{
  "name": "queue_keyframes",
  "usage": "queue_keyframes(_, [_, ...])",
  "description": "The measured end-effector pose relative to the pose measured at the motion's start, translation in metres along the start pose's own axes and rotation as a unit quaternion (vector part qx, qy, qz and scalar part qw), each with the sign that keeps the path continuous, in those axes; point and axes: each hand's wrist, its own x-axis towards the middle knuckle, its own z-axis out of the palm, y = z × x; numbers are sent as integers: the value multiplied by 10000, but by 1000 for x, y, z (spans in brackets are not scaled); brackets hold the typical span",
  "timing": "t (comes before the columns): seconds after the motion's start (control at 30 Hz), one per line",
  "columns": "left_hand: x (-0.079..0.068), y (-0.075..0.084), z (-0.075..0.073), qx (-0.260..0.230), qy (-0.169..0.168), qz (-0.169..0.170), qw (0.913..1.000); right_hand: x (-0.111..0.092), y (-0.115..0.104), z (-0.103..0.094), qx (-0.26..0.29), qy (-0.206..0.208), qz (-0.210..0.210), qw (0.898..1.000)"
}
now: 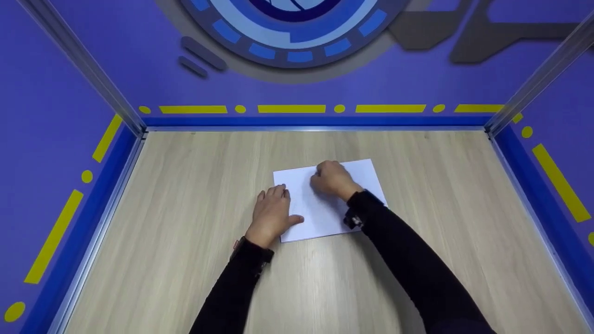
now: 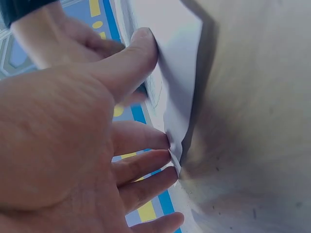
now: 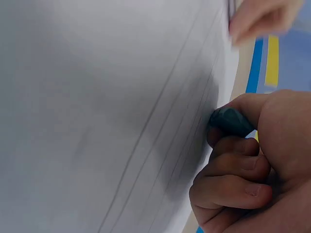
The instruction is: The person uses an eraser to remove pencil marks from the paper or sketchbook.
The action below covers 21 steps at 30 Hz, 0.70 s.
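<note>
A white sheet of paper lies near the middle of the desk, slightly askew, with faint grey lines running across it from seven toward one o'clock in the right wrist view. Over its twelve o'clock part, the right hand pinches a small dark teal object against the sheet, its other fingers curled in. At the sheet's nine o'clock edge the left hand rests with fingers fairly straight, holding nothing, its thumb over the paper. Black sleeves reach in from five and seven o'clock. Beyond the desk, a purple-blue back wall with yellow dashes stands at twelve o'clock.
</note>
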Motion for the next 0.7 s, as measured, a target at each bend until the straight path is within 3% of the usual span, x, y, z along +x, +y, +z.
queue_keyframes(0.2, [2,1,2,-37,-177,-84,9998,-16,60,-34,198,349,84,9992])
queue_keyframes(0.33, [3,1,4,-39,-213,-100,9997,-23,90,-52,196,380,411,9982])
queue_keyframes(0.47, [2,0,3,-48,-221,-127,9997,-27,102,-61,176,242,725,9969])
queue_keyframes(0.7, [2,0,2,-92,-153,-54,9998,-28,100,-66,-35,132,766,9970])
